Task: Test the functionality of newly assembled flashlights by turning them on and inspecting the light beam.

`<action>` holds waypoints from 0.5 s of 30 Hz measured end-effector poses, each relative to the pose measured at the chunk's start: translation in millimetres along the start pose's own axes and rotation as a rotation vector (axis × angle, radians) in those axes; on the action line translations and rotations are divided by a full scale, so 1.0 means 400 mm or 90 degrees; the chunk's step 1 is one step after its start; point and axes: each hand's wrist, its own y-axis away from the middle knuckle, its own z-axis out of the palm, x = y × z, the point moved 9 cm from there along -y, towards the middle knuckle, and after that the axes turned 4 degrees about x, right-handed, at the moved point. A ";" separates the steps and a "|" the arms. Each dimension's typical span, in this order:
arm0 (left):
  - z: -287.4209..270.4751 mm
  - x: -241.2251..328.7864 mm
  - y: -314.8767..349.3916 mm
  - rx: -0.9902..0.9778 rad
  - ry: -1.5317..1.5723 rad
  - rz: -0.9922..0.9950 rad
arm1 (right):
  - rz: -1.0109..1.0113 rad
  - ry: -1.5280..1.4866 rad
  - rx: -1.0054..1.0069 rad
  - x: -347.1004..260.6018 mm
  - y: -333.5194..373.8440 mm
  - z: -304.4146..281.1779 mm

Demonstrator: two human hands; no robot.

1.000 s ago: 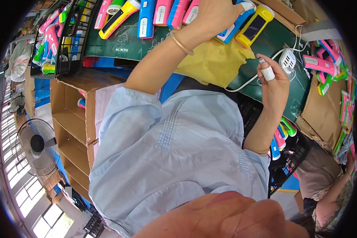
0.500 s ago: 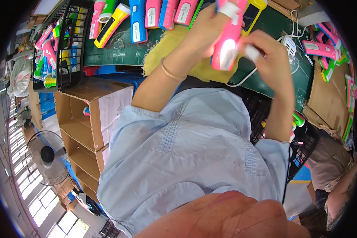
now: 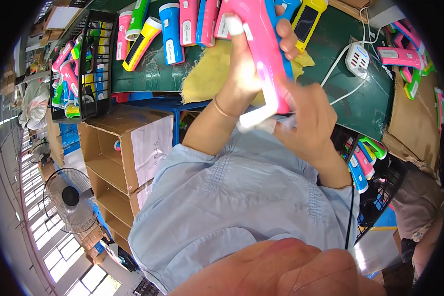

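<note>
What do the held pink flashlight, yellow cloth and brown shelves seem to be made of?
Pink flashlight: probably smooth, glossy plastic, given its bright highlights.
Yellow cloth: likely fabric, matte, with a frayed edge.
Brown shelves: apparently dull cardboard, with rough, worn edges.

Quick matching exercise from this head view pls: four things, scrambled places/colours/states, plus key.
Things
1. Left hand
2. Cloth
3. USB charging hub
4. Electric fan

Places, colours, states
a. White, on the green tabletop
b. Left of the cardboard shelf in the picture
c. Yellow
d. Gripping a pink-and-blue flashlight

Pairs: 1-d, 2-c, 3-a, 4-b
</note>
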 end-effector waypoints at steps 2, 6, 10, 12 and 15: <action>0.026 0.030 0.017 0.004 -0.283 0.153 | 0.178 0.069 0.077 0.071 0.008 -0.003; 0.054 0.041 0.045 0.043 -0.654 0.166 | 0.527 -0.128 -0.130 0.228 0.108 0.087; 0.031 0.062 0.059 0.153 -0.714 0.185 | 0.429 -0.278 -0.110 0.229 0.099 0.061; 0.024 0.066 0.055 0.194 -0.797 0.133 | 0.412 -0.222 -0.108 0.251 0.112 0.040; 0.024 0.058 0.059 0.203 -0.810 0.132 | 0.582 -0.323 -0.141 0.282 0.165 0.038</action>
